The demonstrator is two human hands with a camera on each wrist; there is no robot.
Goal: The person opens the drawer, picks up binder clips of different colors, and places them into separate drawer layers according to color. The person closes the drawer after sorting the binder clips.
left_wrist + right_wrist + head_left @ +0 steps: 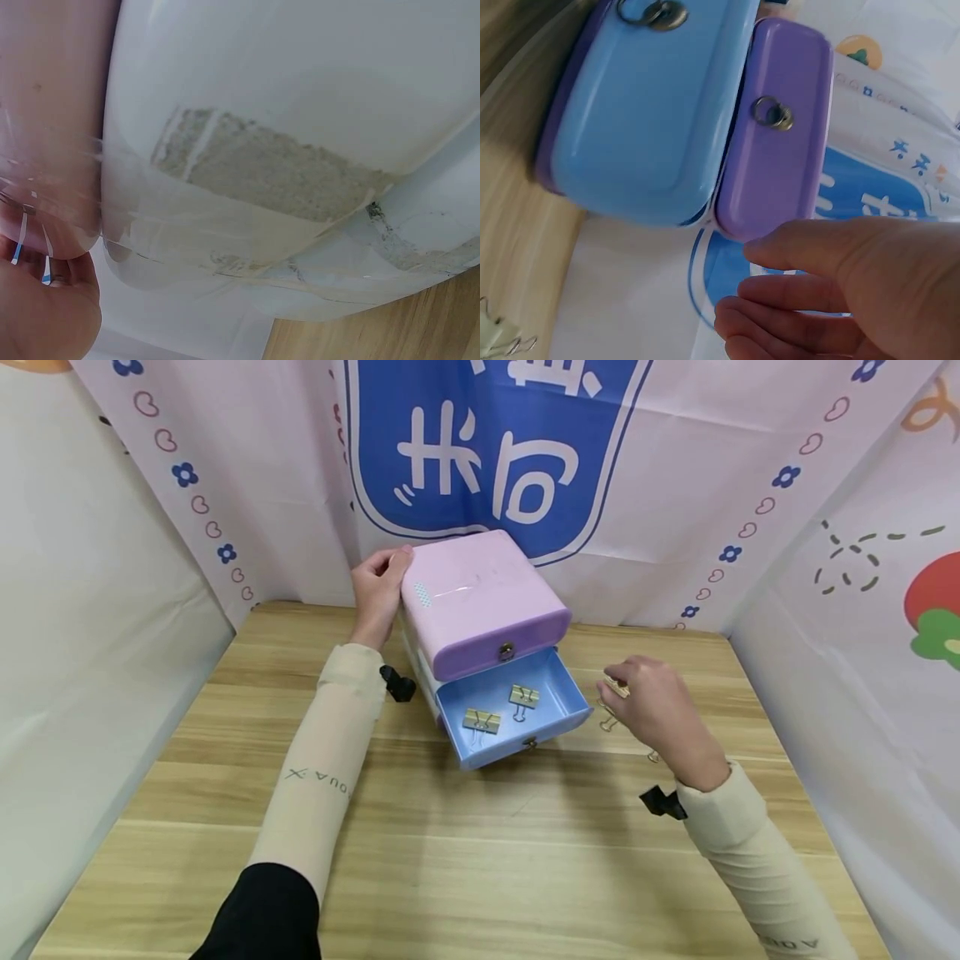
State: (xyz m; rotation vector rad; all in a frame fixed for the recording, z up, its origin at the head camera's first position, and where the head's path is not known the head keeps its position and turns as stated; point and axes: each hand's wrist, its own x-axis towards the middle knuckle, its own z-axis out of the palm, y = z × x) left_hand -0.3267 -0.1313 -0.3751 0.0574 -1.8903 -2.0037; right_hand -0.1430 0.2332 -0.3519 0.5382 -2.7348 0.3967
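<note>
A small drawer box (487, 597) with a pink top stands at the back of the table. My left hand (377, 593) grips its rear left corner, the thumb near the top edge; in the left wrist view its fingers (67, 274) bend around the pink part. Below a purple drawer front (504, 647), a blue drawer (558, 685) is pulled out. Two gold binder clips (482, 721) lie inside it. To the right, my right hand (656, 710) hovers by another gold binder clip (608, 718), fingers loosely bent; the right wrist view shows nothing between thumb and fingers.
One more clip's wire handle (654, 757) shows beside the right hand, which covers the rest. The wooden table (480, 868) meets printed cloth (637, 568) behind the box, with white cloth sides at left and right.
</note>
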